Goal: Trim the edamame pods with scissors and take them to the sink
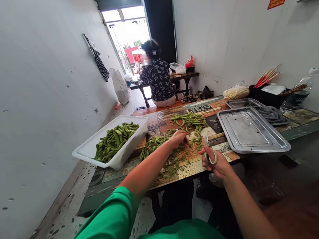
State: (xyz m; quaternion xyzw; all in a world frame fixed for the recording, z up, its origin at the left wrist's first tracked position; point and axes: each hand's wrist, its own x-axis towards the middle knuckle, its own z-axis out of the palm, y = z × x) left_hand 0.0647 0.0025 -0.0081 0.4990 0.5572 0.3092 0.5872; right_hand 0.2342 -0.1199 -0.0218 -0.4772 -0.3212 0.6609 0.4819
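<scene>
A white plastic bin (140, 132) contains edamame pods (117, 137), probably keeping them together. The left hand (179, 138) reaches among loose pods (190, 119) on the tabletop (189, 170), its far side obscured: what its grip holds I cannot tell. The right hand (218, 165) has its grip around the partly hidden handles of scissors (207, 141), presumably leaving the blades free.

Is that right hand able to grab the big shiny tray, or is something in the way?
Probably yes: the front metal tray lies close by, and nothing seems to stand between it and the right hand. The scissors in that hand might make gripping awkward.
</scene>
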